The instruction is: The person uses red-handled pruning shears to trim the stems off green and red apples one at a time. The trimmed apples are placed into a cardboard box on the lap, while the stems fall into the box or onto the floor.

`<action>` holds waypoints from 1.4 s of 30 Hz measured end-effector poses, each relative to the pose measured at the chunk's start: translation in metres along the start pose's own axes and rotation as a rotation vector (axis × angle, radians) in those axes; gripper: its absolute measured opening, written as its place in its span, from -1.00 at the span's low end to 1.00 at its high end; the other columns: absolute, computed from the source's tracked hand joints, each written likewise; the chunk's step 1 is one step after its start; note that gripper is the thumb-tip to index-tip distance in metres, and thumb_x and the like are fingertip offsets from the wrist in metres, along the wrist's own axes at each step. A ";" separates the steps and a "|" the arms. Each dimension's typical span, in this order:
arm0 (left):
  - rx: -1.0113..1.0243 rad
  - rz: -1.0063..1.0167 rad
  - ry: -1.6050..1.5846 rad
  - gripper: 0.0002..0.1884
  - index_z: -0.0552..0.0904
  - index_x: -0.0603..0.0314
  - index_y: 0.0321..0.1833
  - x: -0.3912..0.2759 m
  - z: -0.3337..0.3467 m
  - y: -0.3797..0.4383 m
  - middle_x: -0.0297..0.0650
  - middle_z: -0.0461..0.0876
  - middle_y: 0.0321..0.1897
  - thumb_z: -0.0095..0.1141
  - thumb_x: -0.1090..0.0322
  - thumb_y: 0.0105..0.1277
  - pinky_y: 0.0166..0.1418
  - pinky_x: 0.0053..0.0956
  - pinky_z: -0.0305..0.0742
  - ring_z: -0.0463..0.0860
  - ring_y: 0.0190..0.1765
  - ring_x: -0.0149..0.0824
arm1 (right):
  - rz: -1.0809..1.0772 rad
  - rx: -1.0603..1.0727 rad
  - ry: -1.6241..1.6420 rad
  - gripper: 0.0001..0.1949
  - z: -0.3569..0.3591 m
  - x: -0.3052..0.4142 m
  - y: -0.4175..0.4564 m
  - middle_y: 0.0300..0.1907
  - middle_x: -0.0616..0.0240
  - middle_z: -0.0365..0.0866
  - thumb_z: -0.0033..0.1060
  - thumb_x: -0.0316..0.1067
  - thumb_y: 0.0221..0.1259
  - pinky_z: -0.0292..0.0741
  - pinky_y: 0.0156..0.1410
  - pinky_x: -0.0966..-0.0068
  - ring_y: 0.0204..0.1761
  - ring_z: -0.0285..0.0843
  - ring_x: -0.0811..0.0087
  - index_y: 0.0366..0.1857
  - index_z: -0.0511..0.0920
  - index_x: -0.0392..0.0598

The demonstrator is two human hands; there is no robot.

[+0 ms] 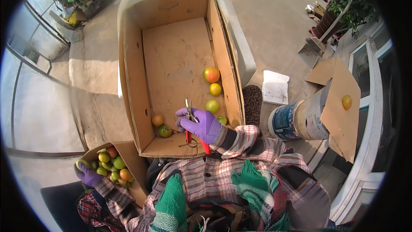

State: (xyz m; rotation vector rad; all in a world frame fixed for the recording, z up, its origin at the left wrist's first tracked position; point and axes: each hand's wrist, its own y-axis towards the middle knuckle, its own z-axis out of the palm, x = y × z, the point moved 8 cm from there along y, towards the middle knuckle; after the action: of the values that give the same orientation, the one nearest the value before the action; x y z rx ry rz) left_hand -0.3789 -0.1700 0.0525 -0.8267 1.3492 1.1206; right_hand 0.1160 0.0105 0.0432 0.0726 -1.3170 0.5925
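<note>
Purple gloves cover both hands. My left hand [87, 176] is at the lower left, closed around a green tomato [82, 164] at the edge of a small cardboard box [130, 170] of green and reddish tomatoes [119, 162]. My right hand [201, 124] is over the near end of a large open cardboard box [177, 48], holding pruning shears [189, 111] with red handles, blades pointing away from me. Inside the large box, an orange tomato [211, 75], a yellow one [215, 89] and green ones [212, 106] lie along the right wall; a reddish tomato [157, 120] and a green one [165, 131] lie near the left corner.
A pale plastic tub [238, 38] surrounds the large box. To the right are a white foam slab [275, 87], buckets [283, 120] and a cardboard sheet [341, 119] bearing one tomato [347, 102]. A broom [317, 45] and potted plant [349, 0] stand farther back.
</note>
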 end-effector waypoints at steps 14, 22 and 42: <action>0.010 0.150 1.128 -0.44 0.53 0.34 0.29 0.102 -0.080 0.006 0.08 0.61 0.15 0.34 0.23 0.27 0.31 -0.26 0.48 0.61 0.16 -0.02 | 0.026 0.006 0.039 -0.63 -0.001 0.003 -0.002 -0.06 0.15 0.65 0.08 -0.38 0.44 0.60 0.15 0.45 -0.04 0.67 0.39 0.22 0.43 -0.33; -0.031 0.291 1.233 -0.43 0.50 0.26 0.33 0.067 -0.055 -0.042 0.11 0.57 0.17 0.26 0.15 0.32 0.33 -0.19 0.44 0.55 0.22 0.08 | 0.039 0.015 0.031 -0.62 0.000 0.003 -0.001 -0.05 0.13 0.65 0.08 -0.37 0.44 0.60 0.14 0.43 -0.03 0.67 0.37 0.23 0.41 -0.34; 0.891 0.861 0.518 -0.63 0.54 0.27 0.23 -0.138 0.281 -0.198 -0.06 0.63 0.07 0.17 0.40 0.38 0.26 -0.33 0.47 0.59 0.17 -0.14 | -0.046 -0.093 0.099 -0.65 -0.007 0.008 -0.003 -0.22 0.25 0.69 0.17 -0.35 0.36 0.62 -0.05 0.52 -0.19 0.68 0.50 0.14 0.52 -0.28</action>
State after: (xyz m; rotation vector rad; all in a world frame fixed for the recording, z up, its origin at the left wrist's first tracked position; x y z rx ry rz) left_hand -0.0883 0.0179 0.1850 0.1972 2.4967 0.7513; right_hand 0.1245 0.0136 0.0492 -0.0029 -1.2416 0.4884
